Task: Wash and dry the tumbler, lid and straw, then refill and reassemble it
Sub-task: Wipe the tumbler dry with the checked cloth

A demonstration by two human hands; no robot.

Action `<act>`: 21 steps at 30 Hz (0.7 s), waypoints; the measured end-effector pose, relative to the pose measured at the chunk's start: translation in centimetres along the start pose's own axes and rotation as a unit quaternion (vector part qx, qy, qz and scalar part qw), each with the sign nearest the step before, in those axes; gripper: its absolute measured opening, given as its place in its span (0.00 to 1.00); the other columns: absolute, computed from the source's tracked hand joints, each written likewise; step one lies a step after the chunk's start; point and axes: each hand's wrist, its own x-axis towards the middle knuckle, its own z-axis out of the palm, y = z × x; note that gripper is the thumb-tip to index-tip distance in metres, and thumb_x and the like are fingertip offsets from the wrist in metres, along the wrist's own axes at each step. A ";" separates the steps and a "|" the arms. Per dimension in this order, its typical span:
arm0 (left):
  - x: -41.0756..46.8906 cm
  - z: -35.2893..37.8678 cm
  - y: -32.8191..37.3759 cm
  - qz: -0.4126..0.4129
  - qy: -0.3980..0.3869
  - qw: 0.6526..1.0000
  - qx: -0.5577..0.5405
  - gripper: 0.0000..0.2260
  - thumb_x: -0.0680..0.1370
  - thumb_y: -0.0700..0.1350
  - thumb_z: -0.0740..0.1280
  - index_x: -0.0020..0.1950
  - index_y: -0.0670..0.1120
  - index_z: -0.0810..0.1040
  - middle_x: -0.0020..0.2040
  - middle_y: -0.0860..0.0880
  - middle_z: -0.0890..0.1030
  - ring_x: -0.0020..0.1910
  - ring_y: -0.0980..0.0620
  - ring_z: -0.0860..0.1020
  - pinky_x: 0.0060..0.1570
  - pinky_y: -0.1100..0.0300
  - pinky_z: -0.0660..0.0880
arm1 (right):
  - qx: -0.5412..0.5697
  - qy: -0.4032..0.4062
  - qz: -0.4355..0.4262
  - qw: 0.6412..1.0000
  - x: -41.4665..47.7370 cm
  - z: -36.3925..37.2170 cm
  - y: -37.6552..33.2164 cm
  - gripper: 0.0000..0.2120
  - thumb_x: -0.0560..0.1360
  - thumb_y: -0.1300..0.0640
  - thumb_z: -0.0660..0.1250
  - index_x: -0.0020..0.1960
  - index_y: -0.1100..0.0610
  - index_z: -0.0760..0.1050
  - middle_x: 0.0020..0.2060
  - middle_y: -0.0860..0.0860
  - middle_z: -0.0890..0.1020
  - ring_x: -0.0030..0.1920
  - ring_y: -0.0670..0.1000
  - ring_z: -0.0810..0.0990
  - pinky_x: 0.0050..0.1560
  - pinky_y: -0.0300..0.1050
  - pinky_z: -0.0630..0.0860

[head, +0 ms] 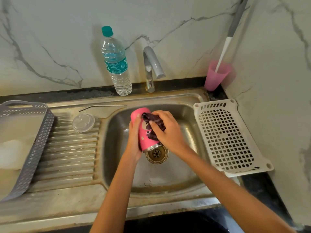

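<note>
Steel sink (111, 145) walls stand well clear of hands (134, 137) (168, 130) gripping tumbler (146, 140), cloth (156, 122).

Steel drainboard (70, 157) at left bearing straw (102, 106), lid (83, 122), grey basket (38, 142); bottle (117, 64) top centre, white tray (225, 137) right.

A grey perforated basket (42, 132) stood on the ribbed drainboard (72, 157). A white slotted tray (225, 140) lay at the right, a pink cup (213, 78) holding a long handle (223, 51) behind it.
</note>
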 end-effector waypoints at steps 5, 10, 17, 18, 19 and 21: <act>-0.9 0.6 0.6 -0.035 -0.069 0.996 -0.051 0.18 0.77 0.56 0.64 0.58 0.45 0.79 0.49 0.42 0.84 0.45 0.45 0.84 0.44 0.50 0.82 | 0.038 0.011 -0.012 0.999 1.6 0.0 -0.5 0.13 0.78 0.51 0.65 0.60 0.53 0.76 0.54 0.47 0.77 0.56 0.46 0.76 0.59 0.47 0.74; -0.8 0.8 0.1 -0.033 -0.041 0.992 -0.118 0.20 0.77 0.59 0.63 0.58 0.46 0.79 0.47 0.44 0.83 0.43 0.47 0.82 0.42 0.52 0.82 | 0.151 -0.042 0.100 0.983 2.6 -0.4 -0.8 0.12 0.78 0.49 0.65 0.60 0.49 0.75 0.53 0.48 0.80 0.53 0.45 0.80 0.57 0.50 0.78; -0.5 -0.2 0.4 -0.067 -0.026 0.994 -0.077 0.22 0.76 0.61 0.61 0.56 0.44 0.78 0.46 0.43 0.82 0.42 0.46 0.81 0.46 0.51 0.79 | 0.101 -0.081 0.054 0.990 -0.6 -2.2 -0.2 0.10 0.77 0.53 0.68 0.58 0.49 0.76 0.51 0.47 0.78 0.52 0.43 0.78 0.55 0.43 0.76; -0.5 -0.3 0.6 -0.083 -0.029 0.995 -0.050 0.23 0.76 0.61 0.62 0.57 0.44 0.78 0.46 0.42 0.82 0.43 0.45 0.81 0.47 0.50 0.79 | 0.085 -0.081 0.041 0.992 -0.8 -2.3 -0.1 0.10 0.77 0.53 0.68 0.57 0.49 0.77 0.51 0.46 0.78 0.53 0.42 0.77 0.56 0.42 0.75; -0.5 -0.3 0.8 -0.095 -0.035 0.994 -0.031 0.23 0.76 0.61 0.62 0.58 0.44 0.78 0.47 0.41 0.82 0.43 0.45 0.82 0.47 0.49 0.79 | 0.070 -0.076 0.028 0.994 -0.8 -2.3 -0.1 0.10 0.76 0.54 0.69 0.57 0.49 0.77 0.51 0.45 0.78 0.53 0.42 0.77 0.56 0.40 0.74; -0.6 -0.1 1.0 -0.102 -0.062 0.993 -0.020 0.22 0.78 0.59 0.63 0.61 0.44 0.77 0.49 0.41 0.83 0.45 0.44 0.83 0.45 0.48 0.81 | 0.054 -0.055 0.018 0.997 -0.4 -1.9 -0.2 0.10 0.76 0.54 0.69 0.57 0.50 0.78 0.52 0.45 0.78 0.53 0.41 0.76 0.57 0.38 0.72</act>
